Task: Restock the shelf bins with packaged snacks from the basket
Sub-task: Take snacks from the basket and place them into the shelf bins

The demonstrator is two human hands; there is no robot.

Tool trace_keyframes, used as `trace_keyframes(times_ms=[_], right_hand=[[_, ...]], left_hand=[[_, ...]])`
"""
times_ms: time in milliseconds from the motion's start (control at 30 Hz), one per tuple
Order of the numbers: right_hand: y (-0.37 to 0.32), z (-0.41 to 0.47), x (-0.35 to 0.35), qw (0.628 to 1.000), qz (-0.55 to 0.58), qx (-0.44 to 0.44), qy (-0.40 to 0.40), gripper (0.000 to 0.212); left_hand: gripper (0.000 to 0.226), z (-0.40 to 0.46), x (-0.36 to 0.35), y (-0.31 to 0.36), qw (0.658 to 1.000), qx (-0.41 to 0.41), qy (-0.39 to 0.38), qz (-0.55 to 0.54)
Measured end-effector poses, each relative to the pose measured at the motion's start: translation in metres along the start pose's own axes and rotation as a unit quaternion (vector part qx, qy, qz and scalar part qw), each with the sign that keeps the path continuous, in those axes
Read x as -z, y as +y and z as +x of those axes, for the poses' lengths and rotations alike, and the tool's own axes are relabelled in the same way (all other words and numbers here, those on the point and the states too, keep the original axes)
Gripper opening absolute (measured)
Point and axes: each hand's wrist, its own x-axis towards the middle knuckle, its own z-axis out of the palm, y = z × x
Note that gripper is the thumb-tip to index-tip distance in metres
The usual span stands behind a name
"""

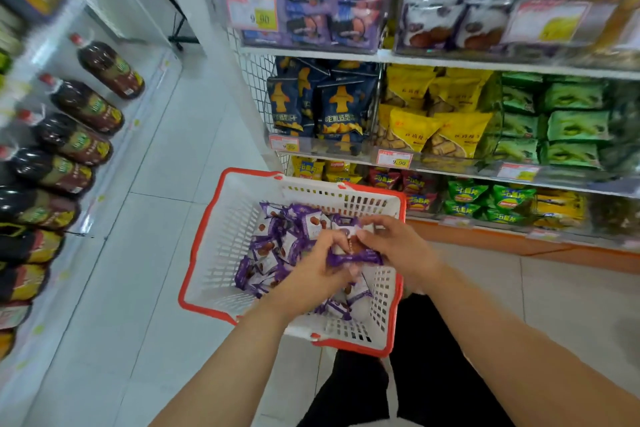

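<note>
- Fingers: the left hand (320,262) and right hand (398,246) both curl round a small bunch of purple snack packets (353,255), gripping it between them just above the basket's contents.
- Basket: the white basket with a red rim (204,243) sits low in front of the person, beside the shelving; many loose purple packets (277,246) lie across its floor, so most of the load appears not yet shelved.
- Shelf: the matching purple-and-white bin (446,21) stands on the upper tier, above and to the right, and looks well filled at its front.
- Neighbouring bins: blue (322,104), yellow (436,114) and green packets (561,125) fill the middle tier.
- Progress, as a judgement: a handful is being gathered; lifting it to the bin remains, and further handfuls after that.
</note>
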Motion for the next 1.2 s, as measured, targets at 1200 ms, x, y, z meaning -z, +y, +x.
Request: trace_keyframes(times_ms=[1200], right_hand=[[-0.209, -0.064, 0.289, 0.897, -0.078, 0.371, 0.228, 0.012]], left_hand=[[0.031, 0.237, -0.085, 0.359, 0.880, -0.136, 0.135, 0.434]])
